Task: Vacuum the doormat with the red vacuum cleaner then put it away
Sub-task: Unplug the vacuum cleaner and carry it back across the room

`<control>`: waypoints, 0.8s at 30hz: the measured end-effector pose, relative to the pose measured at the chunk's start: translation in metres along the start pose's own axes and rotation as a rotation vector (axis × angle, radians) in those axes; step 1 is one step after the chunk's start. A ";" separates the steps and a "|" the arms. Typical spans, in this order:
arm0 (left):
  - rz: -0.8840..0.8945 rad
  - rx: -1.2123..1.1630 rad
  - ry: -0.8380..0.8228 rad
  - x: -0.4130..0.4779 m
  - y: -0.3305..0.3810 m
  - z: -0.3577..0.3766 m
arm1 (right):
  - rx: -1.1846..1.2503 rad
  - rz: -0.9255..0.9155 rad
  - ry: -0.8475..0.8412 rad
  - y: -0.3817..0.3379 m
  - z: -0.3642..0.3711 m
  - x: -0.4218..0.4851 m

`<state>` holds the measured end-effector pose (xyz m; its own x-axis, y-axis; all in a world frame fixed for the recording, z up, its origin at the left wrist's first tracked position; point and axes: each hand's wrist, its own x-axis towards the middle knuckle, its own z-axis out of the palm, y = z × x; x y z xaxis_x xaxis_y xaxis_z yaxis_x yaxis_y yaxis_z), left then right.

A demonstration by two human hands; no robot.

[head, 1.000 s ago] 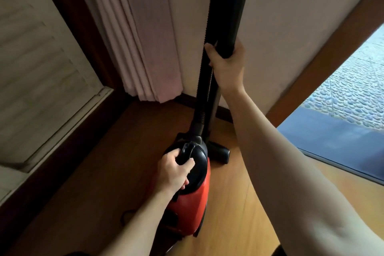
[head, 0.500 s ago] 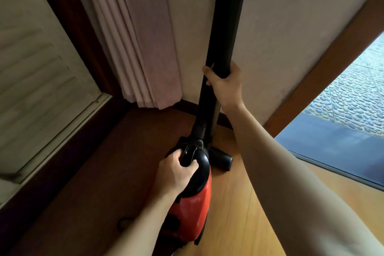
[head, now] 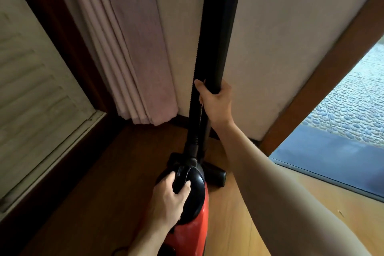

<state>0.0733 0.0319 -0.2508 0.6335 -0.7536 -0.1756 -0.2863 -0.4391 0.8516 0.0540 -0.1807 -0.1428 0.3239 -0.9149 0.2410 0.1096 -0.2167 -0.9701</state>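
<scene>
1. Your left hand (head: 170,199) grasps the black carry handle (head: 181,177) on top of the red vacuum cleaner (head: 194,228). The fingers curl over the handle from the left, and the thumb lies against its right side.
2. The red vacuum cleaner stands on the wooden floor (head: 124,172) in the near middle of the scene. Its black domed end points toward the far wall (head: 291,27), and its red body runs back toward you.
3. Your right hand (head: 218,102) grasps the black wand (head: 223,27). The thumb shows on the left side of the wand; the fingers wrap round its far side, mostly out of sight.
4. The wand stands nearly upright in front of the wall and leaves the picture at the top edge.
5. The ribbed hose (head: 195,114) runs up from the domed end of the cleaner, just left of the wand and close against it.
6. The floor head (head: 216,174) lies on the floor just beyond the cleaner and slightly to its right, near the foot of the wall.
7. A pale pleated curtain (head: 128,48) hangs left of the wand, its hem close to the floor in the far corner.
8. A louvred panel (head: 31,89) in a dark wooden frame fills the left side.
9. The doormat (head: 324,158), dark blue, lies at the right past the wooden door frame (head: 332,68), well apart from the cleaner. Pebbled paving (head: 353,106) lies beyond it.
</scene>
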 end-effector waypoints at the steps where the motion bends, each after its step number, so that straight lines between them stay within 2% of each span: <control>1: 0.000 0.003 -0.007 0.002 0.000 0.000 | 0.002 -0.006 0.009 0.001 0.000 0.001; 6: 0.015 0.045 -0.053 0.016 -0.003 -0.007 | 0.008 -0.028 0.030 -0.001 0.003 0.002; 10: 0.089 0.159 -0.009 0.025 -0.007 -0.014 | 0.015 -0.019 0.040 -0.001 0.004 0.001; 15: 0.027 0.110 0.025 0.018 -0.006 -0.012 | 0.011 0.017 0.028 -0.001 0.008 0.000; 24: 0.032 0.102 0.037 0.011 -0.020 -0.017 | -0.009 0.039 0.023 -0.003 0.016 -0.008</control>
<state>0.0980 0.0404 -0.2610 0.6486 -0.7501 -0.1287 -0.3776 -0.4640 0.8013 0.0658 -0.1669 -0.1417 0.3056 -0.9304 0.2026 0.0885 -0.1841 -0.9789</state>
